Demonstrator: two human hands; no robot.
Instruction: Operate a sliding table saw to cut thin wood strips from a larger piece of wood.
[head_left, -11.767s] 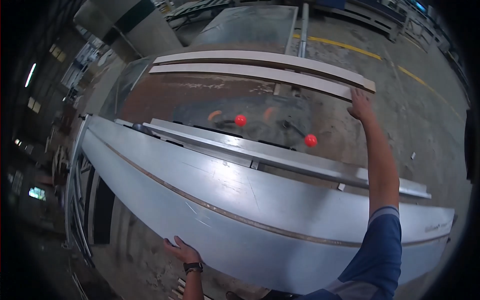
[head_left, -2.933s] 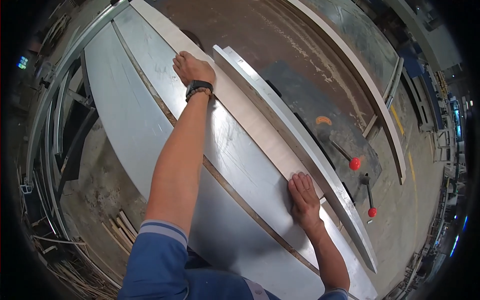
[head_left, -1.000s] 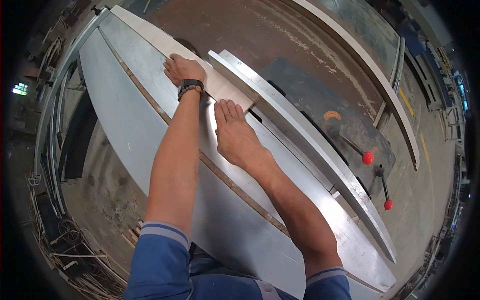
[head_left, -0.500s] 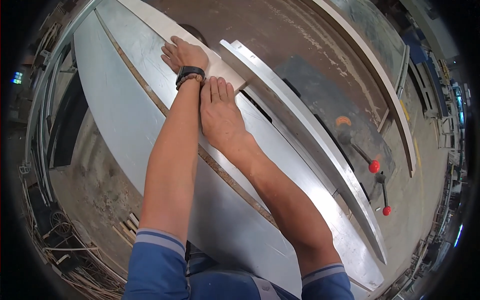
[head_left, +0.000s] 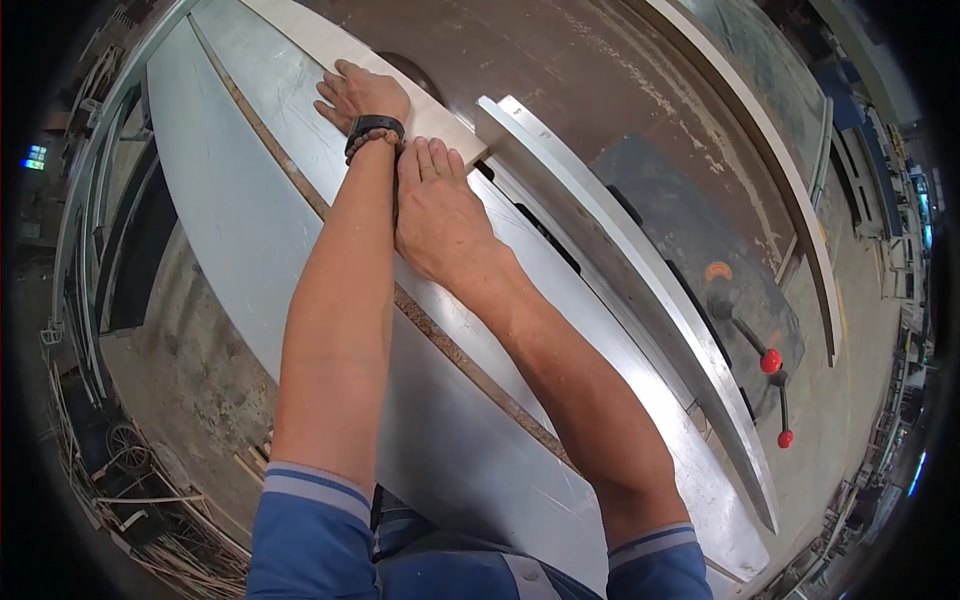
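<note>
A pale wooden board (head_left: 440, 125) lies flat on a silver metal machine table (head_left: 460, 400), its near end beside a long metal fence (head_left: 620, 240). My left hand (head_left: 365, 98), with a black band and a bead bracelet at the wrist, rests with fingers spread at the board's left edge. Just behind it, my right hand (head_left: 440, 215) lies flat, its extended fingertips against the board near its end. The right hand's thumb side touches or nearly touches my left wrist. Both palms are hidden underneath.
A rusty groove (head_left: 440, 340) runs lengthwise through the table. Dark slots (head_left: 548, 238) show beside the fence. Two levers with red knobs (head_left: 771, 361) stick out at the right, past a dark grey plate (head_left: 665, 190). Wood strips (head_left: 250, 465) lie on the floor at left.
The board and both my hands have moved farther away along the table, past the fence's far end. More of the dark slots is uncovered. The whole view has shifted slightly.
</note>
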